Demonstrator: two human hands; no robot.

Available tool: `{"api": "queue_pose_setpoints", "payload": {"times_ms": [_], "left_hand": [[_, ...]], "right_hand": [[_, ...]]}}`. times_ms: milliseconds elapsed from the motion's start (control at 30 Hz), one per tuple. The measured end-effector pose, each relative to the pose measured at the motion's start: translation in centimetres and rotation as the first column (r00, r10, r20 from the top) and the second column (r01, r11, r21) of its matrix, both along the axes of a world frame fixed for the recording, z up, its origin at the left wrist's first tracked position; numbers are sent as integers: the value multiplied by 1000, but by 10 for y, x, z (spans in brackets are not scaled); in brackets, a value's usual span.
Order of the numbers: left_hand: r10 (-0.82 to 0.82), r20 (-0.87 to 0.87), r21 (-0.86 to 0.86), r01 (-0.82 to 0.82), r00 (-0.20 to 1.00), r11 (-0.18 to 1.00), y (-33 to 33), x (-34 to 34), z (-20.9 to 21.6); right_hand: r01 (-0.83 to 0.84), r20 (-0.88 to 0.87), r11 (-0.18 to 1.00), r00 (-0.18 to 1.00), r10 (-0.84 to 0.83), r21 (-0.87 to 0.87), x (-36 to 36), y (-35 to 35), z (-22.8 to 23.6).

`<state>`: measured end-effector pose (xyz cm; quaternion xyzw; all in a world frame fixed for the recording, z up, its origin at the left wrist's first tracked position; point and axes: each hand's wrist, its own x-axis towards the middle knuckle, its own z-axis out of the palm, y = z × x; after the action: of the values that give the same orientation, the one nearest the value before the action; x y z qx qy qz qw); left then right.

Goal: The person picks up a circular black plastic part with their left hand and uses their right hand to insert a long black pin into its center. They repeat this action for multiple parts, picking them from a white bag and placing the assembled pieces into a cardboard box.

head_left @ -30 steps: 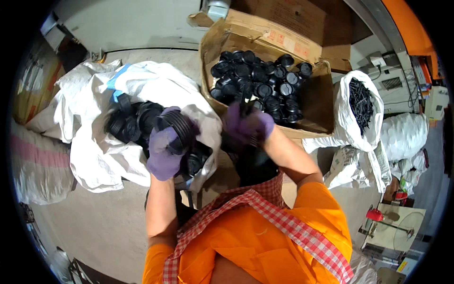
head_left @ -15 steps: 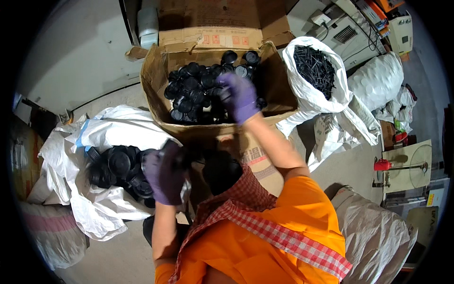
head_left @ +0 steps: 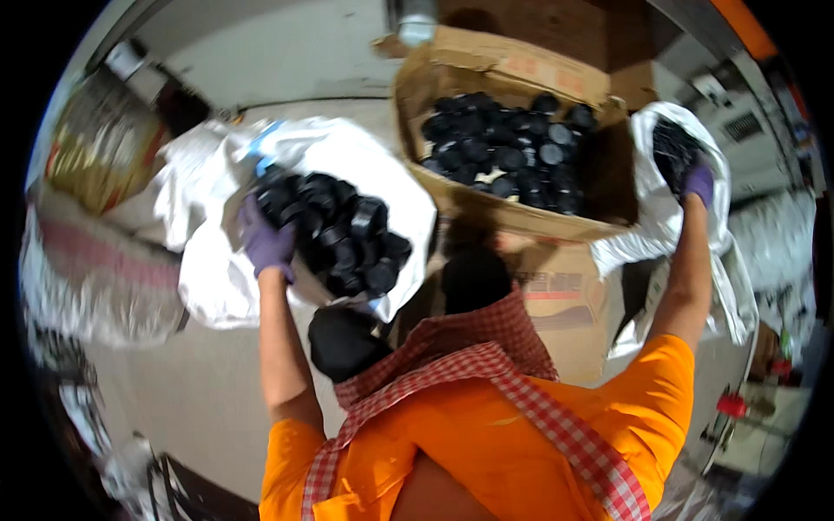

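Observation:
My left hand point(head_left: 267, 236), in a purple glove, is at the left edge of a pile of black round plastic caps point(head_left: 346, 233). Its thumb and fingers are spread apart against the nearest caps, and I see no cap lifted. These caps lie in an opened white woven sack point(head_left: 407, 187). Far to the right, my right hand point(head_left: 698, 186), also gloved in purple, reaches into another white sack point(head_left: 644, 139). Thin black plastic strips point(head_left: 672, 149) fill this sack. The right fingers are mostly hidden at the strips, so what they hold does not show.
Between the sacks stands an open cardboard box point(head_left: 539, 222) with many black round caps point(head_left: 508, 156) in it. Another carton point(head_left: 565, 300) is below its near side. Stuffed sacks point(head_left: 109, 282) line the left, and a white bag point(head_left: 776, 239) lies at the far right.
My right hand has left the cardboard box for the sack of strips. My left hand has moved from above the caps to their sack's left side; the dark piece near it is gone. The view has shifted.

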<state>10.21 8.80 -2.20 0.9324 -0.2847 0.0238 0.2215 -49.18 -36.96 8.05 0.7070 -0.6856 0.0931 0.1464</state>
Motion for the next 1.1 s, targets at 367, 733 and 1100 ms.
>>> {"api": "queue_pose_setpoints", "payload": {"times_ms": [367,733,1100], "left_hand": [[-143,77,114,134,987,984,52,4,-22],[-185,495,-15,221,849,975,93,-5,-22],[32,-848,-409,-691,529,595,106,42,-118]], "right_hand": [[225,454,942,886,-92,-249,81,-19,4],[-56,235,977,966,105,-207,55,3,49],[-844,748,371,523,407,388,321,249,-150]]}}
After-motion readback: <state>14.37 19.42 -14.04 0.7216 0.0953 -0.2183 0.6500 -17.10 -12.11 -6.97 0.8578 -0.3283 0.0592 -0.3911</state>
